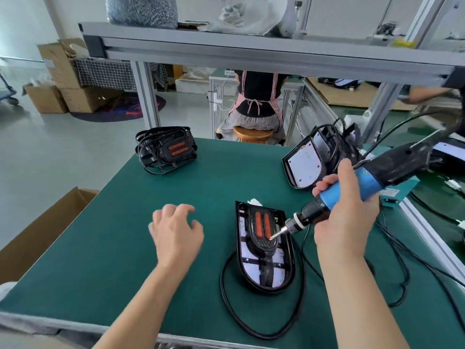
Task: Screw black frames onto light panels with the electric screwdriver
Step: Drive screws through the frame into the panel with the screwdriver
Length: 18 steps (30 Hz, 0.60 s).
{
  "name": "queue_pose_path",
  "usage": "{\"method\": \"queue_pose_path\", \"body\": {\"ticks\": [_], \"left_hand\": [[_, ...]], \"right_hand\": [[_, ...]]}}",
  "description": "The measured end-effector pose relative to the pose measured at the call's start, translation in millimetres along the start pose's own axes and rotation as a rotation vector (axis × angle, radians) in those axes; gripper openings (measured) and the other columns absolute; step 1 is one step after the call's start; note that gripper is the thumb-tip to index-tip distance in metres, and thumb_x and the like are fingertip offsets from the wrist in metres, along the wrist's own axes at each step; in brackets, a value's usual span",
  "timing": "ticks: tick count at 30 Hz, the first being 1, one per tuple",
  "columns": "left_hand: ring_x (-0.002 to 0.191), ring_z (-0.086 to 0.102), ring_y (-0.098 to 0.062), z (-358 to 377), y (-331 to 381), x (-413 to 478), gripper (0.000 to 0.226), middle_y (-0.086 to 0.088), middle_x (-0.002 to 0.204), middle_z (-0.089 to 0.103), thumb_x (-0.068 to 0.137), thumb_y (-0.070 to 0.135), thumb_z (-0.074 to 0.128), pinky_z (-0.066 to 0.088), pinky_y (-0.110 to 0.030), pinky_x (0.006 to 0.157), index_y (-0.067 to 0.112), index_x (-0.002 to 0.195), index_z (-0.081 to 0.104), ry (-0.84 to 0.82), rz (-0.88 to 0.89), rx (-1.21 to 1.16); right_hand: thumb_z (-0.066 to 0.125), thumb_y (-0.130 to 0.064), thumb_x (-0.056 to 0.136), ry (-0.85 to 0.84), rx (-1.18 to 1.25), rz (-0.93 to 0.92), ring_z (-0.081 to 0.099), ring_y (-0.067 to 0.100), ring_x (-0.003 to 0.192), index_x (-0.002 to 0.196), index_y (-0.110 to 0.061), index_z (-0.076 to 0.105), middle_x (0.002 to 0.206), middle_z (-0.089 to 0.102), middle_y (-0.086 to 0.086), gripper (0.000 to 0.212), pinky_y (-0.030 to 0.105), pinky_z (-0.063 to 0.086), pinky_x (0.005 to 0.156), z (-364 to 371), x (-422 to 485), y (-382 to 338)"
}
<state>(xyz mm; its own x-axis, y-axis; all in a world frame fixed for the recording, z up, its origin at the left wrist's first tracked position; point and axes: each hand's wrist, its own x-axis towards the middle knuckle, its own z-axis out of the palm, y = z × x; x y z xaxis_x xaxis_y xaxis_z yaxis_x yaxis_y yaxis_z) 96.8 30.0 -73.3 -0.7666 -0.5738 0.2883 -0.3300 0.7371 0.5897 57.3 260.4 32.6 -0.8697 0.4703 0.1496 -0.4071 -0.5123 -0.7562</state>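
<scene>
Green surface [206, 177] carries the framed panel [265, 250], long axis pointing away; right hand [346, 210] grips the screwdriver [352, 192] nearest it, left hand [176, 230] hovers spread, apart.

Bright, even daylight fills the scene, strongest at the upper left, where the floor [63, 152] washes out pale. Shadows on the green table [120, 248] are soft. The left hand [176, 233] is motion-blurred, and the shelf beam [251, 52] bows towards the frame edges.
</scene>
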Motion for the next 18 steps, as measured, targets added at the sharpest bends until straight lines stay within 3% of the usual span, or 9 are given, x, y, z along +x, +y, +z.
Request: {"method": "queue_pose_path", "body": {"ticks": [2,5,8,11,18], "left_hand": [[0.121,0.04,-0.027,-5,-15,15,0.036,-0.002,0.12,0.06,0.086,0.018,0.062,0.028,-0.039,0.103,0.023,0.121,0.066,-0.113,-0.065,0.091],[0.115,0.043,-0.024,-6,-27,20,0.028,0.002,0.114,0.06,0.089,0.022,0.06,0.027,-0.037,0.1,0.026,0.116,0.067,-0.201,-0.018,0.17],[0.099,0.051,-0.024,-7,-30,22,0.015,0.002,0.1,0.063,0.094,0.017,0.057,0.027,-0.035,0.094,0.02,0.102,0.068,-0.166,0.047,0.195],[0.087,0.053,-0.024,-7,-31,23,0.015,-0.001,0.092,0.065,0.095,0.01,0.051,0.025,-0.034,0.087,0.017,0.09,0.063,-0.134,0.085,0.256],[0.087,0.047,-0.032,-6,-24,18,0.024,-0.008,0.093,0.053,0.096,-0.001,0.043,0.024,-0.035,0.082,0.011,0.103,0.063,-0.095,0.053,0.244]], "right_hand": [[0.07,-0.018,0.096,0.025,0.005,0.013,0.053,0.016,0.058,0.093,-0.015,0.053,0.065,0.057,-0.003,0.018,0.031,0.047,0.063,-5,1,2],[0.071,-0.02,0.095,0.043,-0.012,0.017,0.055,0.018,0.061,0.096,-0.013,0.054,0.069,0.057,-0.001,0.019,0.031,0.048,0.063,-10,2,4],[0.071,-0.02,0.095,0.055,-0.005,0.032,0.055,0.017,0.06,0.097,-0.013,0.055,0.068,0.056,-0.001,0.018,0.03,0.048,0.062,-12,3,6],[0.072,-0.021,0.095,0.068,-0.004,0.051,0.056,0.017,0.06,0.099,-0.012,0.054,0.069,0.057,-0.001,0.02,0.03,0.049,0.062,-13,2,9],[0.072,-0.021,0.094,0.112,0.007,0.093,0.055,0.015,0.058,0.098,-0.013,0.055,0.069,0.056,0.001,0.019,0.029,0.049,0.06,-15,-1,12]]}}
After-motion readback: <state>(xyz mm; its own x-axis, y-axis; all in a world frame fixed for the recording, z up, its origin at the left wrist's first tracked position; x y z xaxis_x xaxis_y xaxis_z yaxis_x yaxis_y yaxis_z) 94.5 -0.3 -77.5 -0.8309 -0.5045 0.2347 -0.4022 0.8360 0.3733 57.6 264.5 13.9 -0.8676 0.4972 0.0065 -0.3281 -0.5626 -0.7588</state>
